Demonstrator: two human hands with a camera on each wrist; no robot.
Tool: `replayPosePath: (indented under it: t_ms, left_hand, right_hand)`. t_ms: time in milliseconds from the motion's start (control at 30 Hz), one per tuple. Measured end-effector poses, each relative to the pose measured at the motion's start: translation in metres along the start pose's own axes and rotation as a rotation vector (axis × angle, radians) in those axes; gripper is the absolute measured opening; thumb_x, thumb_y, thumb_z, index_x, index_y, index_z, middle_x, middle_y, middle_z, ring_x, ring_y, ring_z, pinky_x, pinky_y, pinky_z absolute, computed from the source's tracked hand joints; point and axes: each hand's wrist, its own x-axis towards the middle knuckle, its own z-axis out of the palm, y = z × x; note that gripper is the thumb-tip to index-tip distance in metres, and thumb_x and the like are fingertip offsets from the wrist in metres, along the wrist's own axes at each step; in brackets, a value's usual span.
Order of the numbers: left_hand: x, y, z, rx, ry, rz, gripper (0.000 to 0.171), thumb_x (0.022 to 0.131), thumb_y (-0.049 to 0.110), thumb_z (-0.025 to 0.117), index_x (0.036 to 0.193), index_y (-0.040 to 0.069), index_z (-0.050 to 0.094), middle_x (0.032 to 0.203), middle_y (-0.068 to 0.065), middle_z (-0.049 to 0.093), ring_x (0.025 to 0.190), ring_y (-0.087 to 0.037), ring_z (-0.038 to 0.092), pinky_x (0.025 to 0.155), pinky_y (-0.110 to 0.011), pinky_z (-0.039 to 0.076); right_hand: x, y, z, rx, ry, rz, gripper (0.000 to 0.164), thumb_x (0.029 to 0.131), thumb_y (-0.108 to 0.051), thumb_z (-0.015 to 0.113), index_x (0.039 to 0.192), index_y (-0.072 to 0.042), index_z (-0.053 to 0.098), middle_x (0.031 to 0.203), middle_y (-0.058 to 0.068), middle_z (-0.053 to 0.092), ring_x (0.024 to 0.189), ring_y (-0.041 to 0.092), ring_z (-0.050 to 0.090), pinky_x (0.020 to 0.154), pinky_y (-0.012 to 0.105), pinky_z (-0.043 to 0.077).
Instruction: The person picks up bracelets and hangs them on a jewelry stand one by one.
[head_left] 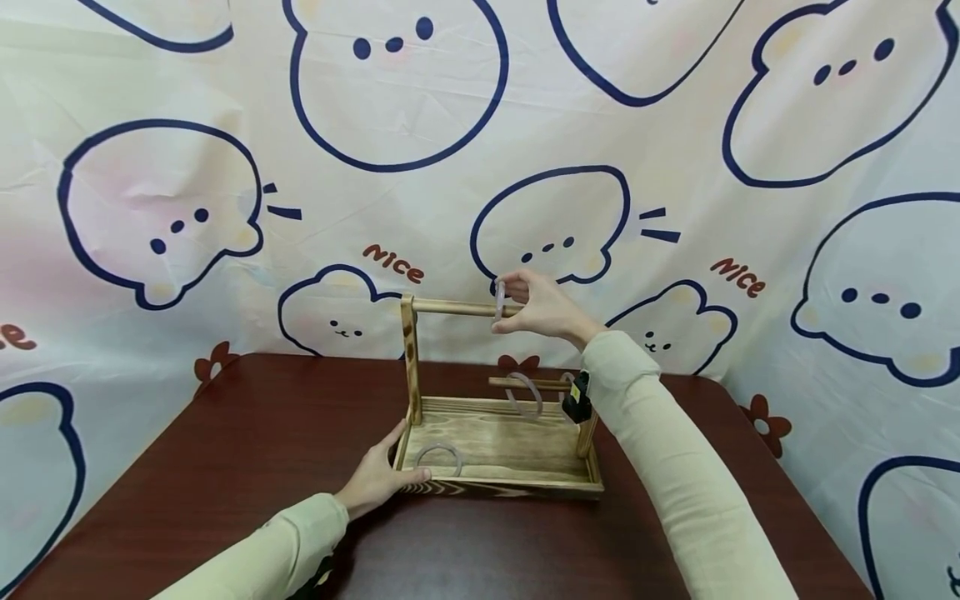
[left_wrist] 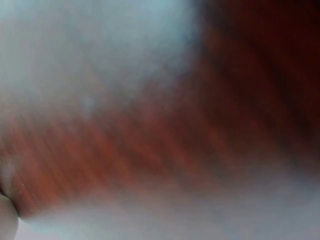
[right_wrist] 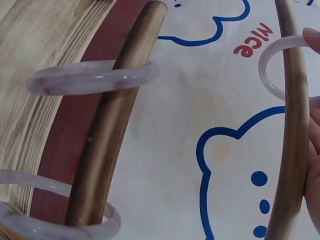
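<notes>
A wooden bangle stand has a shallow tray base (head_left: 510, 483), an upper bar (head_left: 453, 307) and a shorter lower bar (right_wrist: 112, 120). My right hand (head_left: 551, 310) pinches a pale lilac bangle (head_left: 499, 302) between thumb and fingers at the upper bar; the bar crosses it in the right wrist view. Two similar bangles hang on the lower bar: one bangle (right_wrist: 90, 79) nearer its free end, another bangle (right_wrist: 55, 227) further in. One more bangle (head_left: 439, 457) lies in the tray's front left corner. There my left hand (head_left: 382, 471) grips the corner, thumb on the front rim.
The stand sits on a dark red-brown table (head_left: 247, 450). Behind it hangs a pale curtain (head_left: 420, 208) with cartoon bear outlines. The right sleeve (head_left: 675, 450) covers part of the stand's right upright. The left wrist view is mostly a blurred tabletop.
</notes>
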Motion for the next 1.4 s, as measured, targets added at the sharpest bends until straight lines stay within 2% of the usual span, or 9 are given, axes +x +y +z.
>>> replayPosePath:
  t_ms: [233, 533, 667, 833, 1067, 1233, 1400]
  left_hand:
    - [0.001, -0.001, 0.001, 0.018, 0.006, 0.001, 0.102, 0.07, 0.033, 0.079, 0.148, 0.017, 0.016, 0.15, -0.021, 0.019, 0.136, -0.038, 0.019, 0.101, -0.055, 0.03]
    - [0.0, 0.001, 0.0, -0.008, 0.009, 0.009, 0.102, 0.07, 0.032, 0.079, 0.148, 0.018, 0.016, 0.15, -0.021, 0.018, 0.137, -0.038, 0.017, 0.101, -0.056, 0.03]
    - [0.001, 0.001, 0.0, -0.014, 0.007, 0.012, 0.101, 0.071, 0.032, 0.079, 0.149, 0.018, 0.016, 0.15, -0.02, 0.018, 0.137, -0.038, 0.017, 0.102, -0.055, 0.03]
    - [0.002, -0.002, 0.0, 0.007, 0.015, 0.011, 0.101, 0.071, 0.032, 0.079, 0.148, 0.016, 0.016, 0.15, -0.02, 0.02, 0.137, -0.037, 0.017, 0.103, -0.056, 0.028]
    - [0.001, -0.002, 0.0, 0.008, 0.015, 0.005, 0.101, 0.071, 0.033, 0.079, 0.148, 0.015, 0.016, 0.15, -0.021, 0.019, 0.137, -0.038, 0.017, 0.102, -0.057, 0.028]
    - [0.001, -0.001, 0.0, 0.005, 0.018, 0.005, 0.101, 0.07, 0.032, 0.079, 0.148, 0.014, 0.017, 0.15, -0.021, 0.019, 0.137, -0.038, 0.017, 0.103, -0.057, 0.027]
    - [0.001, -0.001, 0.0, 0.014, 0.022, 0.01, 0.102, 0.07, 0.032, 0.079, 0.148, 0.014, 0.017, 0.149, -0.021, 0.021, 0.137, -0.038, 0.018, 0.103, -0.057, 0.027]
  right_hand:
    - [0.001, -0.005, 0.004, 0.007, -0.008, 0.012, 0.076, 0.066, -0.02, 0.082, 0.13, -0.007, 0.043, 0.135, 0.008, 0.048, 0.128, 0.021, 0.043, 0.106, 0.035, 0.034]
    - [0.006, -0.01, 0.009, -0.009, -0.044, -0.001, 0.078, 0.066, -0.021, 0.083, 0.132, -0.006, 0.044, 0.137, 0.006, 0.047, 0.128, 0.019, 0.043, 0.105, 0.031, 0.034]
    - [0.008, -0.011, 0.01, -0.024, -0.058, 0.006, 0.078, 0.066, -0.021, 0.082, 0.133, -0.008, 0.044, 0.138, 0.006, 0.046, 0.129, 0.02, 0.042, 0.106, 0.033, 0.033]
    - [0.008, -0.01, 0.013, -0.084, -0.081, 0.01, 0.078, 0.067, -0.022, 0.081, 0.134, -0.01, 0.045, 0.138, 0.006, 0.047, 0.128, 0.023, 0.042, 0.105, 0.038, 0.034]
    - [0.009, -0.008, 0.017, -0.297, -0.095, -0.019, 0.078, 0.069, -0.025, 0.079, 0.137, -0.011, 0.043, 0.136, 0.006, 0.049, 0.125, 0.02, 0.046, 0.101, 0.035, 0.038]
    - [0.009, -0.008, 0.017, -0.295, -0.095, -0.007, 0.077, 0.071, -0.021, 0.079, 0.137, -0.01, 0.042, 0.137, 0.007, 0.048, 0.125, 0.021, 0.046, 0.102, 0.035, 0.038]
    - [0.008, -0.01, 0.017, -0.314, -0.103, 0.013, 0.08, 0.071, -0.025, 0.079, 0.139, -0.012, 0.04, 0.139, 0.005, 0.046, 0.127, 0.02, 0.044, 0.103, 0.035, 0.036]
